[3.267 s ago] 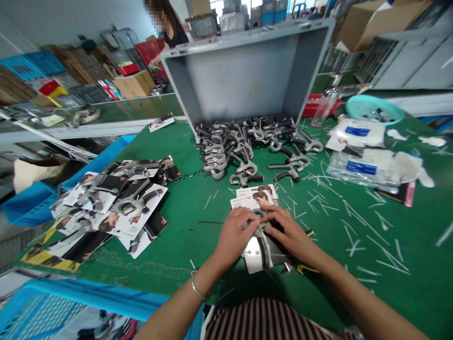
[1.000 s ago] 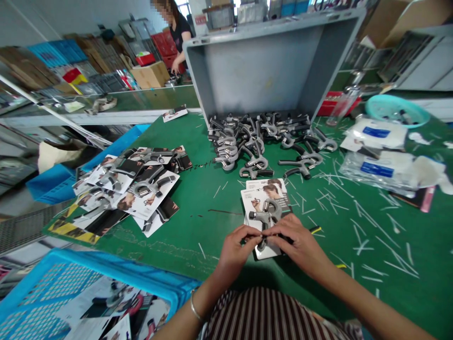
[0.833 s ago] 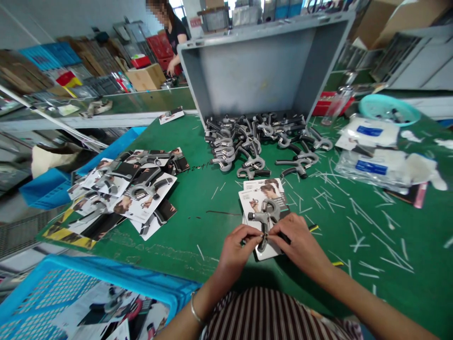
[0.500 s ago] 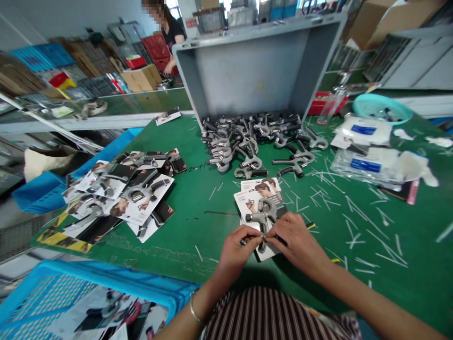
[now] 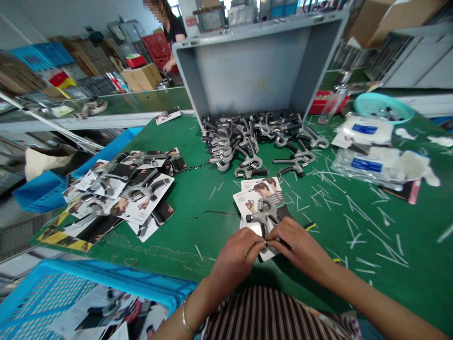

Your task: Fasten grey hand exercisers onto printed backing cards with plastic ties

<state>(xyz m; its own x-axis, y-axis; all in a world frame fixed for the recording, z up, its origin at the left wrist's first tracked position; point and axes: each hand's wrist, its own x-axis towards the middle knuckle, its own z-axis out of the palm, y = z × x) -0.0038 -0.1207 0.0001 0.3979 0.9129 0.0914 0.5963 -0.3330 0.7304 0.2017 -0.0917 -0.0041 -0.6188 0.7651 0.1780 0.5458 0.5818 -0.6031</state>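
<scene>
Both bare hands low over green tabletop [image 5: 198,203], fingertips meeting at lower handle of a gray-and-black plastic tool with a small metal spring [image 5: 265,215]. Left hand [image 5: 235,257]: grip drawn together, thumb against forefinger. Right hand [image 5: 300,245]: same, tips touching or nearly touching the left's. Whatever is pinched between them is too small to make out. Silver-coloured bracelet [image 5: 184,318] on left wrist.

Tool lies flat on a white-and-dark printed card [image 5: 244,200], its curved head and black knob uncovered, lower end partly behind the fingers. Second printed card [image 5: 276,183] shows from beneath, at the far edge. Yellow-and-black handle [image 5: 310,226] just beside right hand, partly covered.

Beyond: heap of similar gray-and-black tools [image 5: 244,137], spilling from a large gray plastic crate [image 5: 247,71] tipped on its side, opening toward the wearer. To the left, overlapping pile of cards bearing tools [image 5: 122,189]; nearer, blue plastic mesh basket [image 5: 88,271] with more cards inside. To the right, thin white strips [image 5: 354,210] scattered, clear bags with blue labels [image 5: 371,130], turquoise bowl [image 5: 384,121]. Another person [image 5: 175,30] in a dark top, behind the crate's left side.
</scene>
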